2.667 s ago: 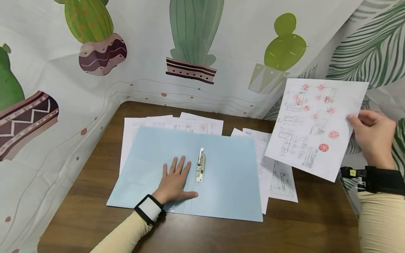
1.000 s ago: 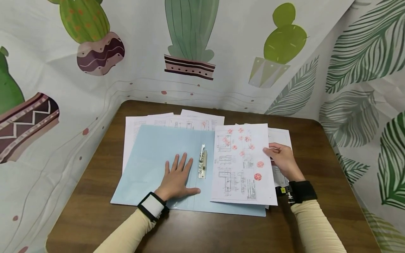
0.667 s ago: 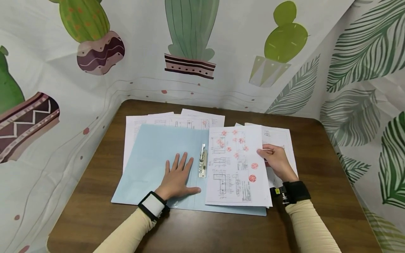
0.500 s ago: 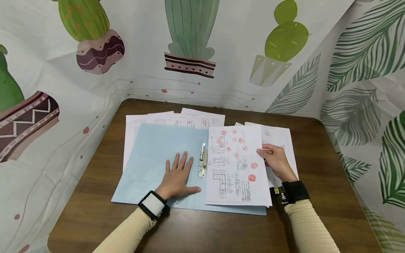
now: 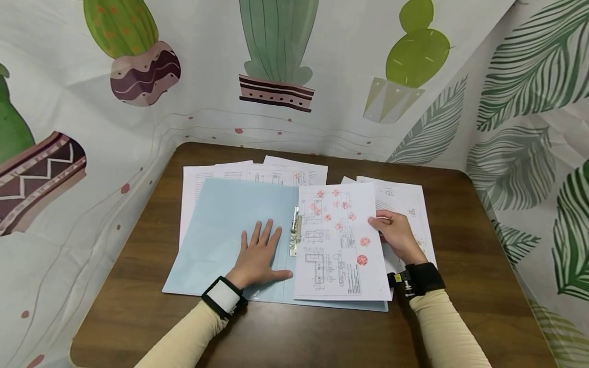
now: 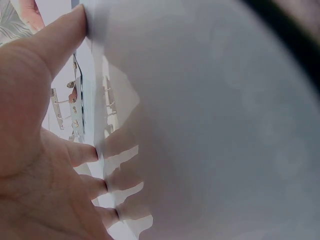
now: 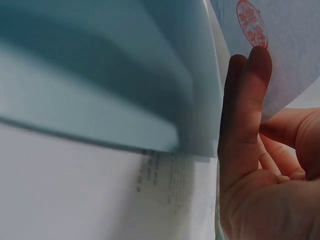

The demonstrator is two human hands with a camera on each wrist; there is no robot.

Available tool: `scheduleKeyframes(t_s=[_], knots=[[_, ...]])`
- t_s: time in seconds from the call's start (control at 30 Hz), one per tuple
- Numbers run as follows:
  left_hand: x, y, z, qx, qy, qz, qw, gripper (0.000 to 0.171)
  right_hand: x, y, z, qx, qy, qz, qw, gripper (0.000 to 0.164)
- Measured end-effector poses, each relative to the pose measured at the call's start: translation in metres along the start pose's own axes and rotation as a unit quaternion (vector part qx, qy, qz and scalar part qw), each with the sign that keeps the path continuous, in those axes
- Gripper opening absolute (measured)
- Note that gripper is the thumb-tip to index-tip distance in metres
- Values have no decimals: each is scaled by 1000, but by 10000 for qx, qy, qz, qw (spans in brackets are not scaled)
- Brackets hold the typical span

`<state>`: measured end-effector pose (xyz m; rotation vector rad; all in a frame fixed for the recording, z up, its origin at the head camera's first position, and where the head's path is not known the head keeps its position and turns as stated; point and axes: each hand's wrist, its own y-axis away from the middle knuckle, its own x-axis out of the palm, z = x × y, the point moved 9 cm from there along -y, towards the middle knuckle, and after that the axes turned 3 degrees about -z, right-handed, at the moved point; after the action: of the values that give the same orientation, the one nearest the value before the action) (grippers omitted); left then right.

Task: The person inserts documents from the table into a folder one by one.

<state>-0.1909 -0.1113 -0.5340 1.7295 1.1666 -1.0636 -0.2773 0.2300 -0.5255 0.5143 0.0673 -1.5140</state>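
Note:
A light blue folder (image 5: pixel 202 245) lies spread on the table, with a metal clip (image 5: pixel 295 232) at its middle. My left hand (image 5: pixel 255 260) rests on the folder's left half, fingers spread. A sheet of paper (image 5: pixel 340 276) with line drawings and red stamps covers most of the right half, its left edge beside the clip. My right hand (image 5: pixel 395 232) pinches that sheet at its right edge between thumb and fingers. In the right wrist view, the fingers are under the sheet, near a red stamp (image 7: pixel 252 24).
Loose printed papers (image 5: pixel 193 179) stick out behind the folder at the left. More papers (image 5: pixel 405 199) lie to the right, partly under the folder and the right hand. The brown wooden table (image 5: pixel 294 337) meets a cactus-print cloth (image 5: pixel 207 66) at its back.
The right hand has brought the stamped sheet from the raised right side down over the folder's right half, then slid it slightly left toward the clip. The left hand has stayed on the folder.

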Motion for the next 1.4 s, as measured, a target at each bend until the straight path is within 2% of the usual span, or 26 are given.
scheduleKeyframes(t_s=[0.43,0.87,1.4], knots=[[-1,-1,-2,18,-49,-42,10000,121,4,0,-3,-88,165,-135,9997,37],[-2,-3,-1,10,-48,-70,10000,121,7,0,1,-313,939,-450,9941,33],[3,-3,0,-36,19,-90,10000,121,10,2,-2,-250,1162,-697,9905,34]])
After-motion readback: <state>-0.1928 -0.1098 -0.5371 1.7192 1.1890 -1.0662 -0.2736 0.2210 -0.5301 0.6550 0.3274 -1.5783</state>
